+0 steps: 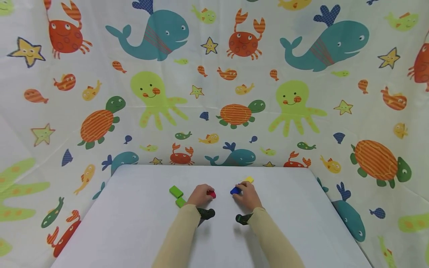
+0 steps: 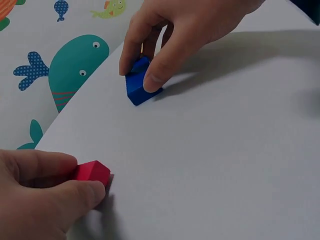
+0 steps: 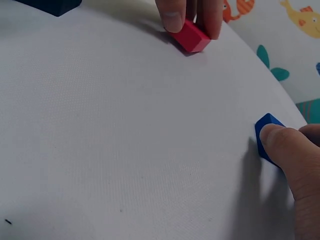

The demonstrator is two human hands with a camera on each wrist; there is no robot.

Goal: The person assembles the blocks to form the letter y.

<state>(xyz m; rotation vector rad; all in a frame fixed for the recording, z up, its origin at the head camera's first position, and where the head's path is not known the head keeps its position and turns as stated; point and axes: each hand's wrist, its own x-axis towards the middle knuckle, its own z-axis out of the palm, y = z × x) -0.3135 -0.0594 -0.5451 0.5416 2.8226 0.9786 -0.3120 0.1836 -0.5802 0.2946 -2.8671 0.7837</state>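
Observation:
My left hand [image 1: 198, 195] grips a small red block [image 1: 212, 194] between thumb and fingers, over the middle of the white table. In the left wrist view the angled end of the red block [image 2: 95, 171] sticks out past the fingertips. A short way to the right, my right hand [image 1: 250, 197] pinches a blue block [image 1: 235, 190], thumb on the near side and fingers on the far side. Seen from the right wrist, the thumb covers part of the blue block [image 3: 266, 122]. Both blocks are low over the tabletop, with a gap between them.
Two green blocks [image 1: 176, 191] lie left of my left hand, the nearer one partly hidden by it. A yellow block [image 1: 249, 179] is just beyond my right hand. Behind the white table [image 1: 134, 223] hangs a cloth [image 1: 214, 63] printed with sea animals.

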